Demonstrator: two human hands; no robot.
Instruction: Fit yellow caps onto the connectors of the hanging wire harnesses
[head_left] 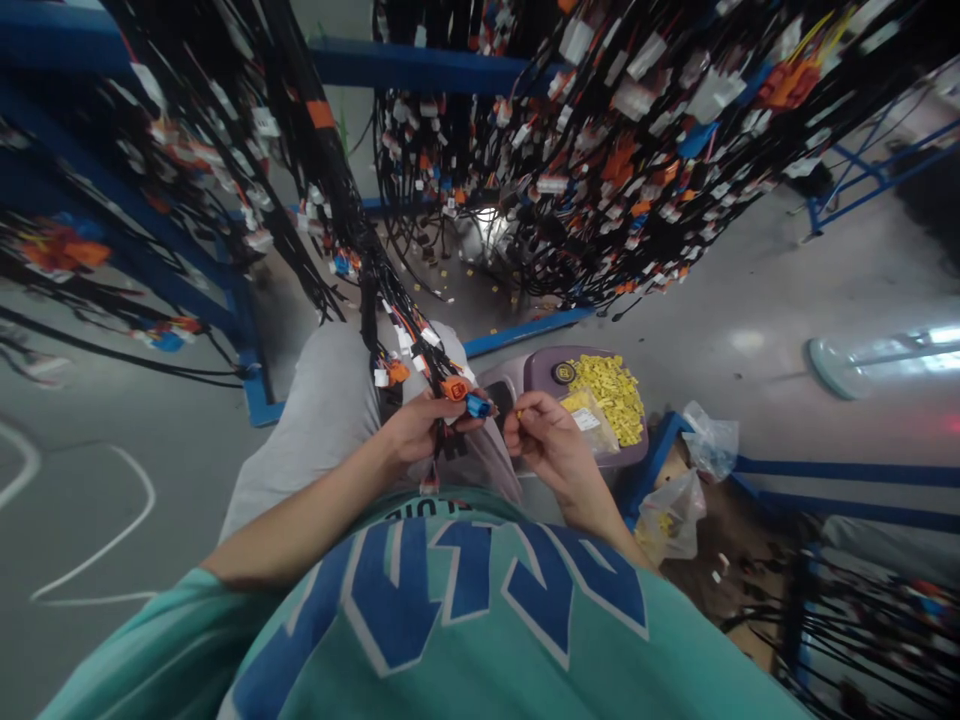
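My left hand (421,424) is closed around the end of a black wiring harness (369,262) that hangs down over my lap. At its fingertips are an orange connector (454,388) and a blue connector (478,406), side by side. My right hand (553,440) is just to the right, its thumb and forefinger pinched on a small yellow clip, mostly covered by the fingers. A short gap separates this hand from the blue connector. Beside it, a purple tub (541,370) holds a heap of small yellow clips (611,395) and a labelled plastic bag (589,418).
Dense bundles of harnesses with many connectors (622,160) hang from a blue metal frame (420,68) ahead of me. Clear plastic bags (675,510) lie by a blue rail (840,468) at right. More harnesses (892,620) are at lower right.
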